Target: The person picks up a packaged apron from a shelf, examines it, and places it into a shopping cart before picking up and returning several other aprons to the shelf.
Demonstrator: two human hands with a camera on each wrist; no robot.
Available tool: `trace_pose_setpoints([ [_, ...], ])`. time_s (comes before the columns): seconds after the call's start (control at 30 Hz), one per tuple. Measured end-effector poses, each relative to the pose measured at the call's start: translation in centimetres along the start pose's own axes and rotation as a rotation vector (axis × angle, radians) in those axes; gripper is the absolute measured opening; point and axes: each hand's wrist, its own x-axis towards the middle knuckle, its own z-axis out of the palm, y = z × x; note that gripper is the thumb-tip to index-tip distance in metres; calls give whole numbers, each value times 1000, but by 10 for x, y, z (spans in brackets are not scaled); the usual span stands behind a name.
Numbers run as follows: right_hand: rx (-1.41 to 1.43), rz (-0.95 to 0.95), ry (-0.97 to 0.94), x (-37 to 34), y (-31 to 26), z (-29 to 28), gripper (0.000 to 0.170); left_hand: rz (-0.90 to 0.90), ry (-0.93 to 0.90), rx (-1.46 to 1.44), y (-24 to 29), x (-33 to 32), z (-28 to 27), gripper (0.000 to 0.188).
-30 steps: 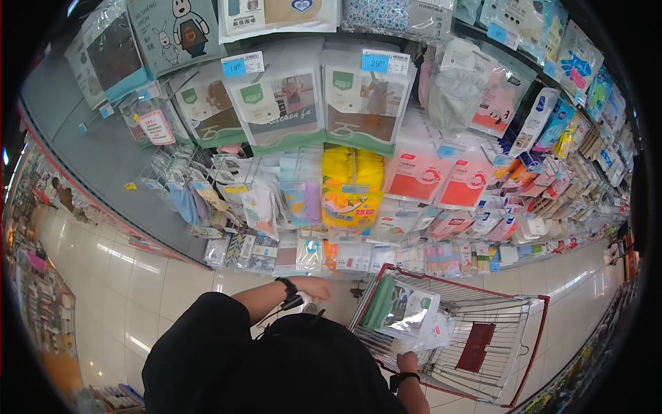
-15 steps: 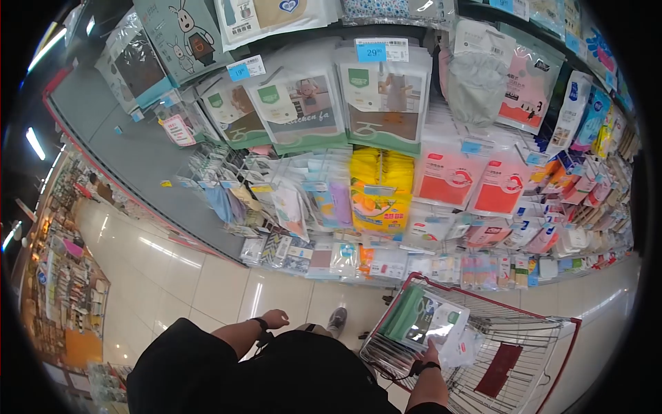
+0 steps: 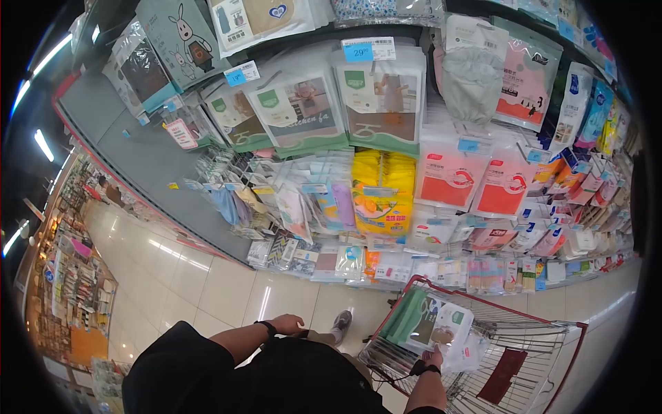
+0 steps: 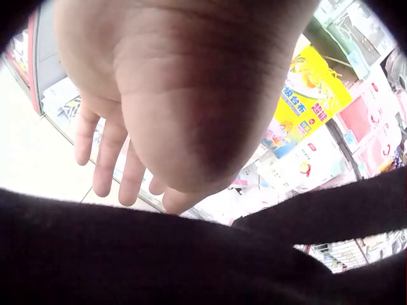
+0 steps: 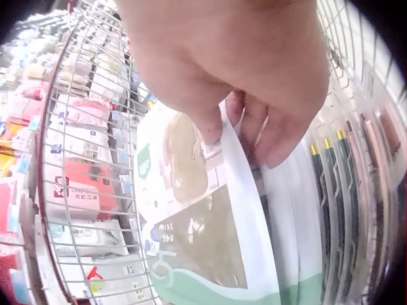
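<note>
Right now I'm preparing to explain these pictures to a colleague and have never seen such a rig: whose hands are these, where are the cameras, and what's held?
There is no robot; these are a person's bare hands. The wide picture comes from a camera on the head, the other two from one on each wrist. The left hand is open and empty. The right hand, inside the shopping cart, pinches the edge of a flat packet. More packets are beside it, and yellow packs hang ahead.
</note>
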Motion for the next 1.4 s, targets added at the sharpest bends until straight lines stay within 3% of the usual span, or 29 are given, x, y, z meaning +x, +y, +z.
trace_pose_setpoints([
  [0.03,140,-23,-44,-4,-1,4,19,9,2,-2,-4,6,-1,44],
  [0.2,221,-57,-68,-20,-17,7,16,205,162,-93,16,24,-29,39],
  [0.3,186,-169,-188,-47,-34,14,13,353,188,-169,31,52,-45,36],
  [0.43,135,-284,-117,-126,-58,28,15,507,101,-97,84,72,-95,36],
  [0.53,134,-441,-110,-208,-67,47,27,653,87,14,128,85,-135,37],
  [0.73,228,-569,-177,-318,-74,73,33,955,89,-192,184,85,-178,36],
  [0.83,238,-636,-259,-345,-72,87,36,1002,36,-298,203,67,-204,34],
  [0.9,236,-788,-368,-388,-76,124,43,1019,12,-310,208,64,-215,37],
  [1.07,228,-829,-444,-419,-74,173,43,1012,-109,-693,212,41,-247,39],
  [1.3,126,-880,-543,-433,-62,222,36,1067,-227,-541,193,22,-283,46],
  [1.4,88,-878,-571,-450,-58,254,35,1095,-147,-455,180,10,-292,49],
])
